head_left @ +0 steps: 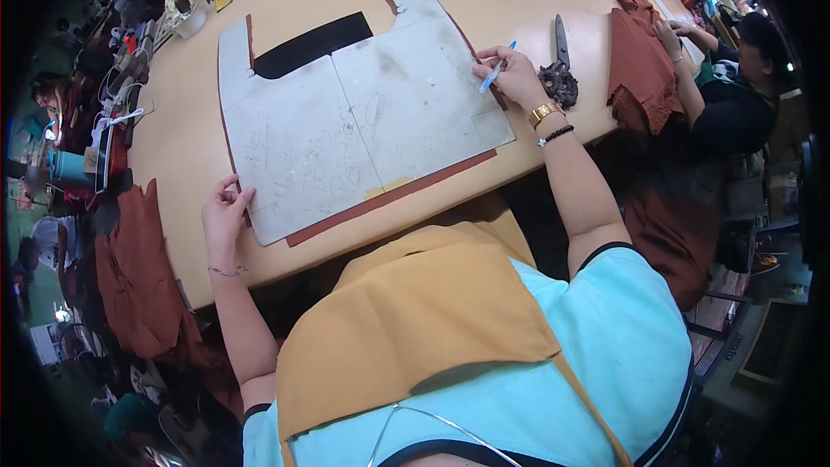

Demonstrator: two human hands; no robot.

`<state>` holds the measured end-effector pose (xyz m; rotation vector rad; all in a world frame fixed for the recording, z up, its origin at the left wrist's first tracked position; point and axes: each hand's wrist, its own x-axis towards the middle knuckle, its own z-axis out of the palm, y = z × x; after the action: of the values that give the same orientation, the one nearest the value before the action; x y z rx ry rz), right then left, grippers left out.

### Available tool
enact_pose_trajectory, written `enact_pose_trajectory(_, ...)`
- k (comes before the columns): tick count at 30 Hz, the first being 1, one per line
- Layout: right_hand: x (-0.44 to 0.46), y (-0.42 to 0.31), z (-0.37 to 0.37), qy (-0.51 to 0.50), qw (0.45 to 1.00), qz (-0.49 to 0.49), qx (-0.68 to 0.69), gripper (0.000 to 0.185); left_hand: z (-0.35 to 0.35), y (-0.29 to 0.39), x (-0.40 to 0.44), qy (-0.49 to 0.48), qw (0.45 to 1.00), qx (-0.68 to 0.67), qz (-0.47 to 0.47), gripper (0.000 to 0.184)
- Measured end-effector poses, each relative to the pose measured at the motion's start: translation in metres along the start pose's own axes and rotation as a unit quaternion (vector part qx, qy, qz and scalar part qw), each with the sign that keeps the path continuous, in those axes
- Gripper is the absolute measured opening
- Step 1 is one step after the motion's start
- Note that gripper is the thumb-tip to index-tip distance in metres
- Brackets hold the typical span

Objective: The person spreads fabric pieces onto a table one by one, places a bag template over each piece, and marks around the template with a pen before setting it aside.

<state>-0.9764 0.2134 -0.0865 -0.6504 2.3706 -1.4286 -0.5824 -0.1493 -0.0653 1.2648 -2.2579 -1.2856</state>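
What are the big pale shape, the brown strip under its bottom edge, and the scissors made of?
Pale shape: probably stiff card, matte and smudged; it lies flat with crisp edges.
Brown strip: perhaps leather or thick cloth; its plain, dull surface leaves that open.
Scissors: likely steel, from the dull grey blades; the handles look wrapped in something dark and lumpy.

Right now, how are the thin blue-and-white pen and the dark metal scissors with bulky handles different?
The thin blue-and-white pen is light-coloured, while the dark metal scissors look almost black. The scissors are bigger; the pen is slimmer. The pen is in the person's right hand, but the scissors lie on the pale tan tabletop. Both are longer than they are wide.
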Motion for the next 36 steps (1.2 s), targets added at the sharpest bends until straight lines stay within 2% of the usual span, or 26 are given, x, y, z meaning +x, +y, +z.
enact_pose_trajectory(4,0.006,0.014,0.0,0.012,0.999,-0.021,-0.027,0.033,0.002,-0.003,0.003,-0.015,1.0,-0.025,0.003,0.045)
enact_pose_trajectory(5,-0.003,-0.002,-0.003,0.007,0.999,-0.016,-0.045,0.034,-0.001,-0.003,0.001,-0.014,0.999,-0.028,-0.004,0.045)
enact_pose_trajectory(6,-0.002,0.0,-0.003,0.018,0.995,-0.046,-0.086,0.034,-0.001,-0.001,-0.001,-0.017,0.999,-0.037,-0.006,0.045)
enact_pose_trajectory(7,-0.008,-0.006,0.0,-0.004,1.0,-0.026,-0.008,0.037,-0.002,0.001,-0.002,-0.01,0.999,-0.05,-0.008,0.045)
enact_pose_trajectory(8,-0.001,0.006,0.001,-0.003,0.999,-0.033,-0.002,0.038,-0.001,-0.008,0.003,-0.011,0.998,-0.07,-0.002,0.044)
enact_pose_trajectory(10,0.006,0.014,-0.003,0.001,0.996,-0.05,-0.08,0.037,-0.008,0.004,-0.006,-0.031,0.996,-0.083,0.003,0.04)
enact_pose_trajectory(12,0.012,0.024,-0.005,-0.009,0.997,-0.061,-0.044,0.036,-0.005,-0.012,0.002,-0.012,0.997,-0.068,0.046,0.038)
enact_pose_trajectory(14,0.009,0.02,-0.001,-0.001,0.999,-0.034,0.018,0.033,-0.003,-0.02,0.008,0.002,0.998,-0.055,0.037,0.037)
enact_pose_trajectory(27,0.007,0.016,0.001,-0.003,0.999,-0.02,0.031,0.03,-0.002,-0.017,0.007,-0.002,0.999,-0.046,0.024,0.04)
enact_pose_trajectory(29,0.005,0.009,0.0,0.012,0.999,-0.019,0.026,0.031,0.0,-0.004,0.012,0.016,0.998,0.045,0.035,0.041)
enact_pose_trajectory(30,0.009,0.016,-0.003,0.01,0.995,-0.014,0.099,0.032,0.008,0.007,0.017,0.025,0.995,0.088,0.041,0.041)
enact_pose_trajectory(31,-0.003,-0.015,0.004,0.054,0.993,0.004,0.108,0.035,0.016,0.025,0.022,0.026,0.986,0.14,0.086,0.042)
enact_pose_trajectory(33,0.0,-0.026,0.003,0.077,0.985,-0.012,0.151,0.041,0.023,0.057,0.026,0.04,0.955,0.244,0.164,0.043)
enact_pose_trajectory(36,0.007,-0.035,0.013,0.063,0.967,-0.024,0.244,0.048,0.053,0.098,0.054,-0.024,0.933,0.273,0.232,0.041)
